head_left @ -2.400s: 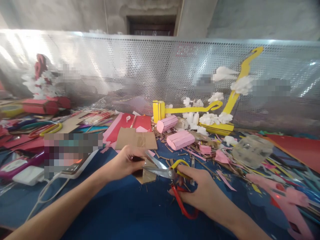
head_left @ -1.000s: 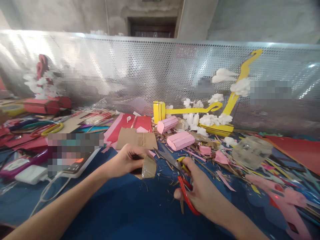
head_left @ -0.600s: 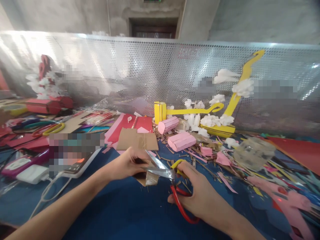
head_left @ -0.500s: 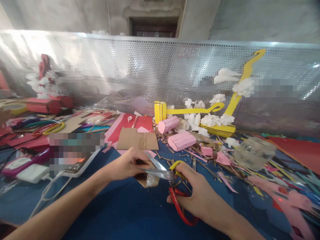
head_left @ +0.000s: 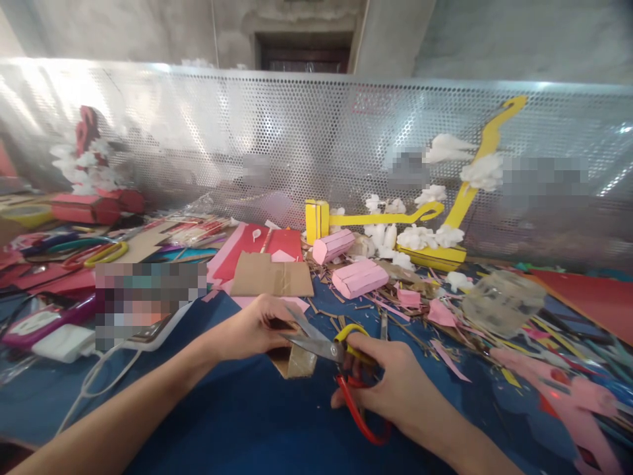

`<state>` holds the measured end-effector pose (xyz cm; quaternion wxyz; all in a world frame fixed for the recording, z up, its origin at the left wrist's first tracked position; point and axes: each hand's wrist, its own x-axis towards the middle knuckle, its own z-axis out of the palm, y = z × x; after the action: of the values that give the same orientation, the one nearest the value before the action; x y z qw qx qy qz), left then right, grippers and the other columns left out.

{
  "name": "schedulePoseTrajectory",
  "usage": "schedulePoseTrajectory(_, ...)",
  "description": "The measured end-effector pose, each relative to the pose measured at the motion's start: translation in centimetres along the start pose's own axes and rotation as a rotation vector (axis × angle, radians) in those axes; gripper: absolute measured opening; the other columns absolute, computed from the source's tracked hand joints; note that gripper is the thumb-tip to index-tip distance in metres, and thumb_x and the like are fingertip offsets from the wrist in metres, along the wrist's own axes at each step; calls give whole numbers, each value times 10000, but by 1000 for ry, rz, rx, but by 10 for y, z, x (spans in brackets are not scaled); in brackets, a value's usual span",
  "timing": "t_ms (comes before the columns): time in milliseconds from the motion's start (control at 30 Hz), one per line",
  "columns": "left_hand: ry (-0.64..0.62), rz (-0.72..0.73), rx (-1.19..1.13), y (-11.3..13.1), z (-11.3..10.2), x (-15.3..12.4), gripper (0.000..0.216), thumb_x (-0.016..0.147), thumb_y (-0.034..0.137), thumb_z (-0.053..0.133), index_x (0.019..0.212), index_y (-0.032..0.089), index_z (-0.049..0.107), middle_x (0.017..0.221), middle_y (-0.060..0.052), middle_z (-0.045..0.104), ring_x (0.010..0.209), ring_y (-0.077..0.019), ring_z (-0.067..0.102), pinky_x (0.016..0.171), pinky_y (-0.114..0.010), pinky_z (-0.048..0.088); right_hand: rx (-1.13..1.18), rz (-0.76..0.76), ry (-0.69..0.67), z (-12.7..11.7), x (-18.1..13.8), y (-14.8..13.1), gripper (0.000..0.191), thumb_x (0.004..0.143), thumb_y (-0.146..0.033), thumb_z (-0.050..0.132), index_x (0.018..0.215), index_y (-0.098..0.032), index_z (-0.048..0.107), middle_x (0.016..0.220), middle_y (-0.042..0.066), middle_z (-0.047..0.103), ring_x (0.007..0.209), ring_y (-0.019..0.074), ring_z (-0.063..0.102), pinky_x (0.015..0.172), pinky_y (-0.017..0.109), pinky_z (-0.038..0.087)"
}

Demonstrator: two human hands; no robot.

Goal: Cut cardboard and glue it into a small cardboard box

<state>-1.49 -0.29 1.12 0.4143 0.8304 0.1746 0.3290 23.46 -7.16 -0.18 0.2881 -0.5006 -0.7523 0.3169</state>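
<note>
My left hand [head_left: 261, 328] is closed on a small piece of cardboard [head_left: 293, 364], which has a shiny strip of clear tape on it. In my right hand [head_left: 388, 376] is a pair of scissors [head_left: 316, 344] with one yellow and one red handle. The blades point left and lie across the top of the cardboard, close to my left fingers. Just beyond my hands rests a flat sheet of cardboard [head_left: 271, 276] on red and pink paper. Two pink paper-covered blocks [head_left: 360, 278] lie to its right.
Yellow shapes with white tufts [head_left: 430, 257] stand at a perforated metal screen [head_left: 222, 145]. Paper and cardboard scraps cover the right side, near a pink glue gun [head_left: 564, 382]. At left are a power strip [head_left: 44, 323], white cables and a red model [head_left: 86, 208].
The scissor blades have drawn closer together over the cardboard. The cardboard has tilted slightly, its lower end a little further down. My right hand has shifted slightly.
</note>
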Motion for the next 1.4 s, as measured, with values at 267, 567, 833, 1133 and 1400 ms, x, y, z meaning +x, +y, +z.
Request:
schedulePoseTrajectory(267, 3, -38, 13, -3, -3, -2, 169, 930, 226, 656, 861, 126, 773, 838, -98, 744, 751, -162, 661, 683, -243, 533, 243, 166, -6, 0, 0, 2, 280, 719, -286, 803, 692, -217, 533, 589, -71, 569, 552, 123, 552, 522, 223, 421)
schedulePoseTrajectory(567, 280, -107, -18, -5, -2, -1, 136, 903, 206, 677, 1018, 154, 728, 925, -66, 720, 785, -147, 673, 671, -239, 536, 203, 84, 116, -2, 0, 21, 403, 770, -454, 774, 1004, -231, 534, 762, -51, 483, 647, 135, 471, 597, 253, 447)
schedulePoseTrajectory(833, 335, -41, 44, -10, -3, 1, 83, 899, 157, 667, 938, 151, 741, 963, -70, 723, 882, -163, 691, 781, -267, 547, -124, 26, 108, -2, -5, 9, 504, 829, -504, 735, 1172, -231, 487, 1059, 57, 595, 955, 253, 579, 849, 378, 492)
schedulePoseTrajectory(1133, 320, -59, 20, -3, 3, 0, 112, 867, 108, 660, 855, 146, 765, 850, -49, 752, 782, -146, 687, 715, -246, 540, -216, -46, 146, 5, -2, 5, 463, 765, -451, 834, 1077, -243, 562, 1055, 37, 629, 905, 225, 601, 809, 328, 486)
schedulePoseTrajectory(1400, 260, -83, 66, -2, 0, -3, 273, 815, -7, 619, 946, 157, 795, 872, -42, 759, 777, -132, 670, 691, -221, 509, -222, -86, 209, 6, -2, 12, 402, 770, -490, 831, 968, -237, 589, 881, 2, 660, 762, 197, 629, 700, 302, 494)
